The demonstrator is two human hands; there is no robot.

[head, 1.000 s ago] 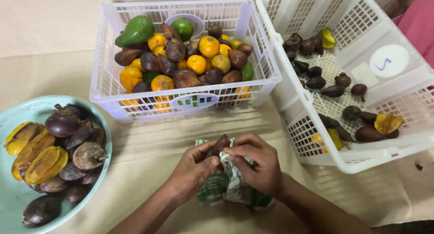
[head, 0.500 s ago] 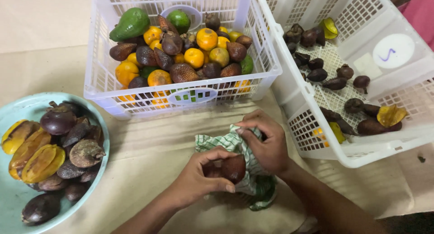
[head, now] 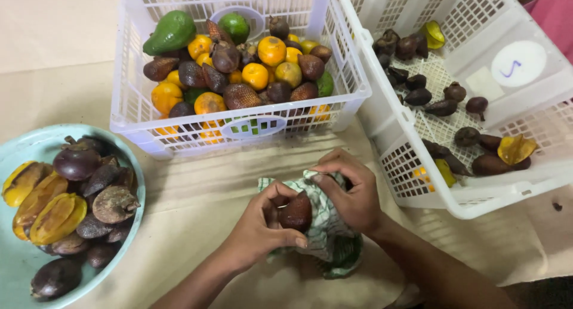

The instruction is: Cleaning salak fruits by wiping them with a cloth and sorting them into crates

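Brown, scaly, pointed fruit (head: 296, 211) pinched in left hand (head: 262, 228), fingers curled w/ thumb beneath; right hand (head: 352, 192) arched, clamping green-white checked cloth (head: 327, 225) against it, above tan table (head: 191, 189), near white plastic basket (head: 128, 106).

Two hands: the left hand (head: 262, 225) and the right hand (head: 352, 192). One brown scaly snake fruit (head: 296, 211) sits between them, against one green checked cloth (head: 328, 237). Behind the cloth stand two white plastic baskets: the fuller one (head: 134, 115) holds one avocado (head: 170, 32) and one green lime (head: 234, 25); the other (head: 412, 183) lies right of the cloth. Left of the cloth is one pale blue bowl (head: 24, 148) with three yellow starfruit (head: 57, 216)
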